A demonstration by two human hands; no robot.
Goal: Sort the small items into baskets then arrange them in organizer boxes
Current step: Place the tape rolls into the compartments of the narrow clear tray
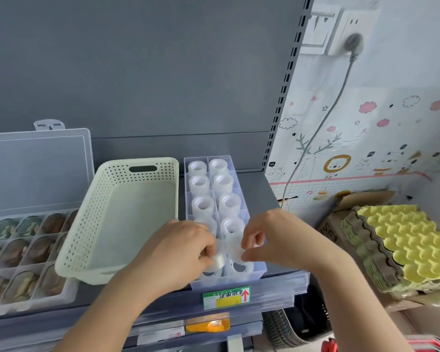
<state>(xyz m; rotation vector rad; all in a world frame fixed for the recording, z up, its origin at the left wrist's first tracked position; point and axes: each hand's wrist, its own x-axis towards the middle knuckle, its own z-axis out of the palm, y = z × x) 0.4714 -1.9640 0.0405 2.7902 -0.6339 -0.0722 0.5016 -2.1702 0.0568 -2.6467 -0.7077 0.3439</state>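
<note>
A green price label (226, 297) is stuck on the shelf's front edge, just below the near end of the clear organizer box (224, 282). Over that near end both hands work close together. The left hand (178, 252) has its fingers curled round a small white roll (219, 261), held just above the box's near-left compartment. The right hand (272, 240) pinches a second white roll (235, 250) between thumb and forefinger over the near-right compartments, its other fingers loosely bent.

Farther along the box, more white rolls (202, 205) stand in two columns, one to a compartment, holes upward. Just left of the box, almost touching it, sits a cream perforated basket (87, 224). Left of that is another compartment box (31, 302) holding brown and greenish items, its clear lid (36, 168) raised. Well to the right of the organizer box, a stack of yellow egg trays (407, 245) rests on cardboard. Far behind, up on the wall, a grey plug (353, 41) sits in a socket.
</note>
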